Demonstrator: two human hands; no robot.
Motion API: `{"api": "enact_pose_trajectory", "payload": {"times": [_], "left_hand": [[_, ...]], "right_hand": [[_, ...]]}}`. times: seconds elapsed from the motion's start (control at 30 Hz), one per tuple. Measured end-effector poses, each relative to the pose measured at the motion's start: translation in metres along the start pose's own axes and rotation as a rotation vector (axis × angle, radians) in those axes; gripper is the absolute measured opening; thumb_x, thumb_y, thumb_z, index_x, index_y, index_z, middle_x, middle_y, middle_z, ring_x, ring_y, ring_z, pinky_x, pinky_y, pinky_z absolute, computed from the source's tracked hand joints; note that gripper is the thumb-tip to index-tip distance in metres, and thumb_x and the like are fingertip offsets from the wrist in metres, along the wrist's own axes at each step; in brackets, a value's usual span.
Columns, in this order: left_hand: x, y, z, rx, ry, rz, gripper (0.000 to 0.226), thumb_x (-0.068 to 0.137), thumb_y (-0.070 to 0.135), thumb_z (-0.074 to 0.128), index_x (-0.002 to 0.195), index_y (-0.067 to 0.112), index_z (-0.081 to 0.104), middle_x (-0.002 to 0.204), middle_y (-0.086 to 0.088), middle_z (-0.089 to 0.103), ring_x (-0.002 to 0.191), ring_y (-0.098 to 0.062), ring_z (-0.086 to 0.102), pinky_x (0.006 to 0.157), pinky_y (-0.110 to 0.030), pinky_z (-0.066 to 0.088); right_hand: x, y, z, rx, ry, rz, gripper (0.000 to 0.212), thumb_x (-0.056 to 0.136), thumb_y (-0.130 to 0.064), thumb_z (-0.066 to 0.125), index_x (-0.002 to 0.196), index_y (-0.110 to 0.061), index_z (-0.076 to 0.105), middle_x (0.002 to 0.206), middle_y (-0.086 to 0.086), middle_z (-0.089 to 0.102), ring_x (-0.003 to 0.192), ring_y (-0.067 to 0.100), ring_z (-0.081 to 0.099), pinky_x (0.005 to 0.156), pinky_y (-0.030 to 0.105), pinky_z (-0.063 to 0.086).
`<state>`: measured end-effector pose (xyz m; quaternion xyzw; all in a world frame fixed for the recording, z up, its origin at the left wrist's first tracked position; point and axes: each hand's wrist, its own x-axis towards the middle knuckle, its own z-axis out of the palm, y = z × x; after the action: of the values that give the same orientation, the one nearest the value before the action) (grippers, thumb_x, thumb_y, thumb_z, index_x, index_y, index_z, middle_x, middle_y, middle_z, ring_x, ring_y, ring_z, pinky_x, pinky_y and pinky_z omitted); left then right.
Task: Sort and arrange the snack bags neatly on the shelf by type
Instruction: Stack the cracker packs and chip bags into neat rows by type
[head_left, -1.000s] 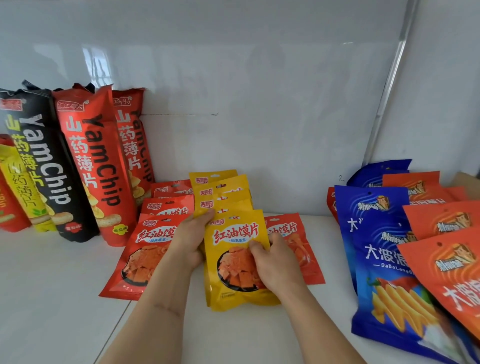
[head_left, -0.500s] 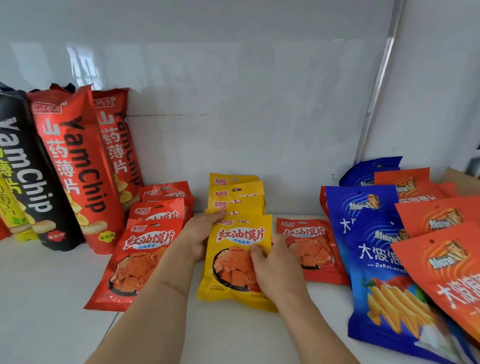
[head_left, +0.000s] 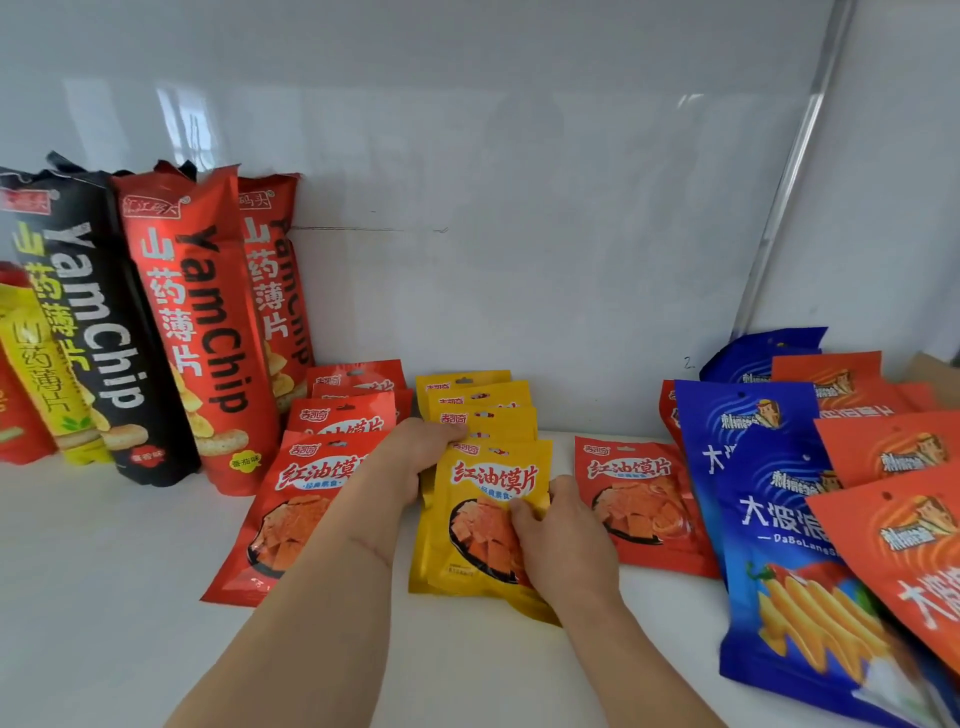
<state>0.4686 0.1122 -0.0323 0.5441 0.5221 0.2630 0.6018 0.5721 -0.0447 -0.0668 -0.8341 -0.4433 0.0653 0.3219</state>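
A yellow snack bag (head_left: 485, 499) lies at the front of a row of several overlapping yellow bags (head_left: 475, 397) in the middle of the white shelf (head_left: 104, 571). My left hand (head_left: 410, 457) grips its upper left edge, fingers over the top. My right hand (head_left: 558, 535) presses on its lower right part, thumb on the front. To the left lies a row of matching red bags (head_left: 298, 499). One more red bag (head_left: 636, 493) lies alone to the right of the yellow row.
Tall YamChip bags, black (head_left: 93, 322), red (head_left: 202, 322) and yellow (head_left: 44, 374), lean on the back wall at left. Blue (head_left: 769, 519) and orange (head_left: 904, 545) wavy-chip bags are piled at right. A metal upright (head_left: 795, 166) runs up the right wall.
Both hands stay on the front yellow bag, which has slid slightly back against the yellow row. The lone red bag on the right is now fully uncovered. The camera view has shifted a little.
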Motion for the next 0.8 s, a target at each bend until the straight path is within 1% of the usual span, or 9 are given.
{"api": "enact_pose_trajectory", "payload": {"times": [0.1,0.17,0.23,0.3,0.4,0.5,0.67,0.73,0.8], "left_hand": [[-0.003,0.002,0.0,-0.031,0.002,-0.006,0.022,0.093,0.026,0.071,0.101,0.006,0.068,0.089,-0.015,0.076,0.074,-0.03,0.072,0.083,-0.046,0.061],[-0.003,0.001,0.003,-0.067,0.011,-0.008,0.019,0.096,0.023,0.068,0.101,0.005,0.068,0.086,-0.015,0.075,0.071,-0.03,0.072,0.078,-0.044,0.061],[0.0,-0.003,0.008,-0.066,0.046,0.008,0.021,0.098,0.021,0.064,0.106,0.003,0.068,0.094,-0.018,0.076,0.084,-0.034,0.074,0.084,-0.049,0.06],[0.003,-0.008,0.013,-0.032,0.093,0.054,0.025,0.099,0.023,0.061,0.114,0.004,0.065,0.102,-0.017,0.075,0.093,-0.036,0.073,0.087,-0.049,0.06],[0.006,-0.014,0.019,0.046,0.161,0.144,0.037,0.098,0.032,0.059,0.126,0.008,0.055,0.114,-0.013,0.069,0.098,-0.034,0.069,0.089,-0.048,0.058],[0.01,-0.018,0.021,0.182,0.215,0.237,0.042,0.1,0.036,0.053,0.131,0.008,0.051,0.123,-0.012,0.065,0.109,-0.034,0.064,0.096,-0.048,0.053],[0.016,-0.018,0.019,0.301,0.224,0.361,0.037,0.104,0.035,0.048,0.129,0.009,0.053,0.123,-0.012,0.066,0.108,-0.033,0.064,0.095,-0.048,0.053],[0.017,-0.016,0.018,0.344,0.237,0.376,0.036,0.105,0.033,0.047,0.129,0.007,0.052,0.122,-0.013,0.066,0.108,-0.034,0.064,0.093,-0.044,0.053],[0.018,-0.014,0.018,0.396,0.237,0.378,0.036,0.105,0.031,0.046,0.129,0.004,0.051,0.123,-0.015,0.065,0.109,-0.035,0.064,0.089,-0.039,0.052]], "right_hand": [[0.002,0.001,0.001,0.022,0.003,0.01,0.033,0.098,-0.048,0.049,0.113,-0.019,0.042,0.096,0.0,0.064,0.092,0.025,0.064,0.062,0.03,0.038],[0.002,0.001,0.002,0.045,0.013,0.021,0.036,0.098,-0.051,0.047,0.113,-0.019,0.043,0.099,0.002,0.067,0.09,0.025,0.063,0.062,0.031,0.038],[0.0,0.0,0.003,0.043,0.025,0.021,0.046,0.097,-0.057,0.044,0.119,-0.017,0.043,0.105,0.003,0.068,0.096,0.026,0.063,0.063,0.032,0.038],[-0.002,-0.002,0.005,0.011,0.026,0.008,0.055,0.094,-0.065,0.042,0.123,-0.018,0.041,0.108,0.0,0.067,0.1,0.024,0.064,0.062,0.032,0.038],[-0.002,-0.005,0.009,-0.024,0.03,0.006,0.055,0.091,-0.069,0.043,0.117,-0.02,0.04,0.104,-0.004,0.067,0.096,0.02,0.065,0.06,0.031,0.041],[0.0,-0.008,0.013,-0.039,0.035,0.022,0.052,0.09,-0.069,0.045,0.112,-0.022,0.038,0.101,-0.006,0.066,0.09,0.017,0.065,0.052,0.028,0.036],[0.007,-0.015,0.016,-0.052,0.037,0.049,0.051,0.09,-0.069,0.046,0.112,-0.024,0.035,0.105,-0.007,0.066,0.093,0.016,0.066,0.046,0.021,0.029],[0.01,-0.017,0.018,-0.058,0.036,0.059,0.052,0.089,-0.069,0.046,0.112,-0.024,0.036,0.105,-0.007,0.066,0.094,0.016,0.067,0.046,0.021,0.028],[0.013,-0.018,0.019,-0.055,0.041,0.066,0.053,0.088,-0.071,0.048,0.112,-0.024,0.037,0.104,-0.007,0.067,0.092,0.016,0.067,0.048,0.022,0.032]]}}
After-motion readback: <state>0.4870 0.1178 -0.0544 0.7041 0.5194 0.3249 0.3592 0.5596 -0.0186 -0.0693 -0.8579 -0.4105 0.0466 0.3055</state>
